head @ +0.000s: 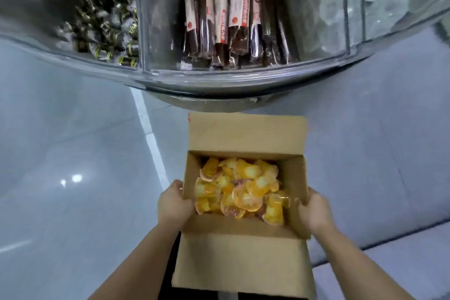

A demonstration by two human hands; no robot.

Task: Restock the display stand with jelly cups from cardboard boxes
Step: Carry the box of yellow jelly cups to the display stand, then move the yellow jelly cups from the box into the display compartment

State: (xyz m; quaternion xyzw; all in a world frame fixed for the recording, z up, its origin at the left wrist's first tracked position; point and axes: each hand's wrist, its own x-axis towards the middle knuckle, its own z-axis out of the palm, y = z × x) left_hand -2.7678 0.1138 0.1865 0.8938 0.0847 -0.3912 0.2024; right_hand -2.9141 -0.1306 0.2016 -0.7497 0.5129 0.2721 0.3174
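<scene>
Open brown cardboard box (243, 251) of orange-yellow jelly cups (241, 192), long axis pointing at clear curved display stand (219, 80); left hand (174, 207) and right hand (314, 212) grip its side walls, fingertips hidden.

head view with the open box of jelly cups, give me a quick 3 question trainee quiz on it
1. True or false: both hands hold the brown cardboard box by its side walls.
2. What fills the middle compartment of the clear plastic display stand?
A. orange and yellow jelly cups
B. long dark sticks in clear wrappers with white and red labels
C. nothing
3. Fill in: the box's flaps are ____.

Key
1. True: the left hand grips the left wall, the right hand the right wall.
2. B: the long dark sticks stand there; the orange and yellow jelly cups are all in the box.
3. Open.
</scene>
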